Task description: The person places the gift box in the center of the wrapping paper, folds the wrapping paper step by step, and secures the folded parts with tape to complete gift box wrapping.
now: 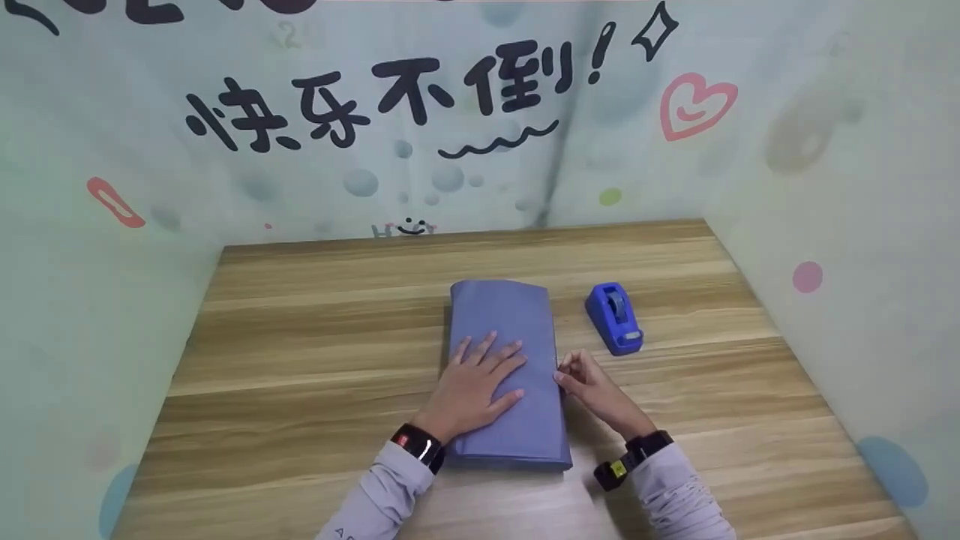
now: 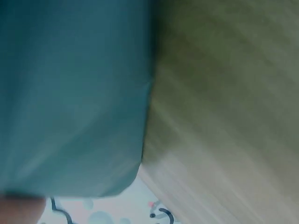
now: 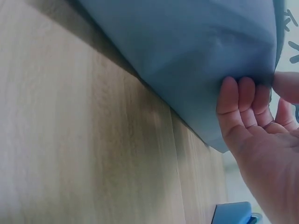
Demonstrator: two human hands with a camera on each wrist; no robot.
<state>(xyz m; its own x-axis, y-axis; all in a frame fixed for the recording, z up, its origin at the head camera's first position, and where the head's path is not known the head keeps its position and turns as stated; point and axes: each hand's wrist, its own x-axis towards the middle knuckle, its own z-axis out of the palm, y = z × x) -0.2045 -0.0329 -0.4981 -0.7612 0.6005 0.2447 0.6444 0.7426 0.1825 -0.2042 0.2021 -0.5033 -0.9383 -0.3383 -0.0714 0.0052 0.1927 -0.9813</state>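
A long blue paper-wrapped package (image 1: 517, 420) lies on the wooden table, its length running away from me. My left hand (image 1: 472, 390) rests on its top with the fingers spread and straight. At the package's right edge, my right hand (image 1: 592, 386) has curled fingers and a thumb at the paper's edge. The right wrist view shows those fingertips (image 3: 230, 88) against the blue side wall (image 3: 187, 56), the thumb (image 3: 287, 86) at the upper edge. In the left wrist view the blue paper (image 2: 79, 107) fills the left half, and little of the hand shows.
A blue tape dispenser (image 1: 615, 319) stands on the table to the right of the package, beyond my right hand. Printed cloth walls (image 1: 465, 195) enclose the wooden table (image 1: 315, 345) at the back and both sides.
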